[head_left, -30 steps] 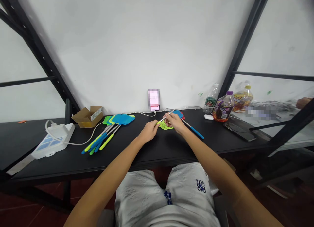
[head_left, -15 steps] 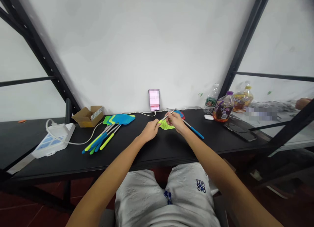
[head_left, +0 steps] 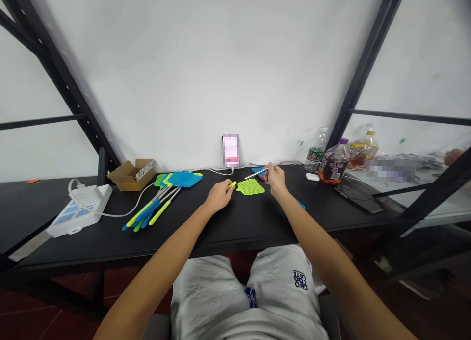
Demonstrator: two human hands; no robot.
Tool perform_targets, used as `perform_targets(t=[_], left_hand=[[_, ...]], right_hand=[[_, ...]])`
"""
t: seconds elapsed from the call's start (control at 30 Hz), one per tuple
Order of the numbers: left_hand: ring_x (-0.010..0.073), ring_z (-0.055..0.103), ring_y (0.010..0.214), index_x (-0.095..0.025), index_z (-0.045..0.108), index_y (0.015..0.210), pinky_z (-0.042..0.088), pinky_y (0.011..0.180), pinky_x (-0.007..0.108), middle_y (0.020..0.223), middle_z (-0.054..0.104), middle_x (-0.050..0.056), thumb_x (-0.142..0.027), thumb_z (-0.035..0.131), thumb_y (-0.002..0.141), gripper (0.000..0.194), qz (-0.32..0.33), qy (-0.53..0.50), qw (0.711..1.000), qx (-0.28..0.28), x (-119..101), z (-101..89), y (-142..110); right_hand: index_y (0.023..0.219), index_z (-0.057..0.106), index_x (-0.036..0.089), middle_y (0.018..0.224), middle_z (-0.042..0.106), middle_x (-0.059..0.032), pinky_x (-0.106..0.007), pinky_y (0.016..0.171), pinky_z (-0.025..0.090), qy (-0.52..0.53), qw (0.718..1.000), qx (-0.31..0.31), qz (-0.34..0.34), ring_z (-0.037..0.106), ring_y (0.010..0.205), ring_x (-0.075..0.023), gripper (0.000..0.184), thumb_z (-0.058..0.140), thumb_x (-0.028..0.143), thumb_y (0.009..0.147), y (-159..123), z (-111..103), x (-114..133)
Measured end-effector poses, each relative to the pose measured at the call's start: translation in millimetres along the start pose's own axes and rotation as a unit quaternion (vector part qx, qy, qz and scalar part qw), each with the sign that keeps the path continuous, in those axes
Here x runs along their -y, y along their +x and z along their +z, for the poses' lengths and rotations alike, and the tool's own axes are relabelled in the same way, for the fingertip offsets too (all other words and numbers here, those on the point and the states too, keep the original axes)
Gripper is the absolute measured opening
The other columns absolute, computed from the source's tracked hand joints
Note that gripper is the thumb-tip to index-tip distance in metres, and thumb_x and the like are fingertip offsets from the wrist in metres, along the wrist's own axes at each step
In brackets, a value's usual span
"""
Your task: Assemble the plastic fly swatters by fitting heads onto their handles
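In my head view, several swatters [head_left: 186, 178] lie at centre left of the frame, heads and handles joined; I judge those done. At mid-frame, one set is in pieces: my left hand [head_left: 220, 195] has its grip round a yellow-green handle [head_left: 231, 185], my right hand [head_left: 275, 180] pinches a metal rod [head_left: 253, 174], and a matching mesh head [head_left: 250, 187] lies between them on the counter [head_left: 243, 222], unjoined.

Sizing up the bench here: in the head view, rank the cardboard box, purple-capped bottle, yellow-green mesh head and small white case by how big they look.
Largest to smallest:
1. Cardboard box and purple-capped bottle: too alike to rank
2. Yellow-green mesh head
3. Small white case
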State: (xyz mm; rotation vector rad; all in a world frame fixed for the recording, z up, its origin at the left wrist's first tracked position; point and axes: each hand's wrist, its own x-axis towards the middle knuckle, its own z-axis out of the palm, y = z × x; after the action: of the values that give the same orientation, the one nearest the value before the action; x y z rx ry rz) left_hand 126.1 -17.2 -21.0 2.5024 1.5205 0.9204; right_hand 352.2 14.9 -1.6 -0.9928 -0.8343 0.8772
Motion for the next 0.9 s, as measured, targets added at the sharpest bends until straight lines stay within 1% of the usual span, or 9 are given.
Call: perform_targets(t=[0.1,0.17,0.3,0.43,0.57,0.7,0.8,0.9], left_hand=[[0.0205,0.060,0.082,-0.020,0.059,0.088,0.039,0.068,0.029,0.089,0.067,0.006,-0.030,0.049,0.093,0.015,-0.012,0.013,1.000,-0.007,2.6,1.1,1.2],[0.0209,0.060,0.084,-0.020,0.061,0.089,0.041,0.070,0.030,0.090,0.067,0.006,-0.026,0.051,0.091,0.012,-0.022,0.025,0.999,-0.013,6.8,2.2,2.7],[0.0206,0.060,0.085,-0.019,0.063,0.090,0.043,0.075,0.030,0.089,0.065,0.007,-0.017,0.049,0.088,0.015,-0.022,0.040,0.999,-0.022,15.5,5.0,6.3],[0.0211,0.059,0.086,-0.018,0.064,0.091,0.044,0.078,0.032,0.088,0.064,0.007,-0.018,0.050,0.088,0.014,-0.018,0.034,0.999,-0.032,18.1,6.7,7.6],[0.0209,0.060,0.085,-0.018,0.064,0.090,0.045,0.078,0.032,0.088,0.065,0.007,-0.018,0.051,0.088,0.013,-0.015,0.019,0.999,-0.031,16.4,6.6,7.0],[0.0204,0.060,0.085,-0.018,0.065,0.091,0.045,0.079,0.031,0.090,0.067,0.007,-0.018,0.051,0.088,0.014,-0.005,0.006,1.000,-0.027,14.7,6.1,6.4],[0.0200,0.061,0.085,-0.019,0.066,0.094,0.046,0.079,0.031,0.091,0.068,0.006,-0.020,0.051,0.089,0.016,0.011,-0.005,1.000,-0.022,13.5,5.9,6.1],[0.0202,0.061,0.088,-0.019,0.067,0.097,0.046,0.082,0.032,0.094,0.069,0.006,-0.022,0.051,0.089,0.018,0.023,-0.016,1.000,-0.014,11.4,4.8,5.5]], right_hand=[[0.069,0.053,0.017,0.053,0.046,0.0040,-0.017,0.033,0.025,-0.010,1.000,0.010,0.007,0.042,0.039,-0.0056,0.031,0.057,0.039,0.091,-3.2,1.1,0.9],[0.070,0.055,0.016,0.053,0.047,0.0036,-0.017,0.033,0.025,-0.015,1.000,0.012,0.019,0.043,0.038,-0.0054,0.030,0.054,0.035,0.093,-3.6,0.5,1.6],[0.072,0.056,0.015,0.055,0.053,0.0011,-0.016,0.033,0.025,-0.031,0.998,0.026,0.040,0.046,0.039,-0.0057,0.025,0.054,0.029,0.092,-2.8,-0.2,0.9],[0.075,0.057,0.015,0.060,0.061,-0.0023,-0.016,0.032,0.026,-0.044,0.996,0.048,0.053,0.050,0.040,-0.0067,0.019,0.058,0.028,0.089,-3.4,0.9,-1.1],[0.074,0.056,0.015,0.060,0.063,-0.0038,-0.016,0.033,0.027,-0.036,0.996,0.072,0.050,0.052,0.040,-0.0076,0.021,0.057,0.028,0.090,-5.0,1.5,-0.6],[0.076,0.057,0.014,0.060,0.063,-0.0041,-0.017,0.034,0.028,-0.028,0.992,0.117,0.035,0.053,0.041,-0.0080,0.024,0.057,0.032,0.091,-7.8,2.3,0.8],[0.077,0.058,0.014,0.061,0.064,-0.0044,-0.017,0.034,0.029,-0.024,0.988,0.150,0.027,0.054,0.042,-0.0083,0.029,0.062,0.040,0.089,-10.8,3.4,1.4],[0.076,0.057,0.015,0.061,0.064,-0.0040,-0.018,0.035,0.030,-0.025,0.985,0.167,0.023,0.054,0.042,-0.0083,0.033,0.066,0.046,0.086,-12.8,4.2,1.8]])
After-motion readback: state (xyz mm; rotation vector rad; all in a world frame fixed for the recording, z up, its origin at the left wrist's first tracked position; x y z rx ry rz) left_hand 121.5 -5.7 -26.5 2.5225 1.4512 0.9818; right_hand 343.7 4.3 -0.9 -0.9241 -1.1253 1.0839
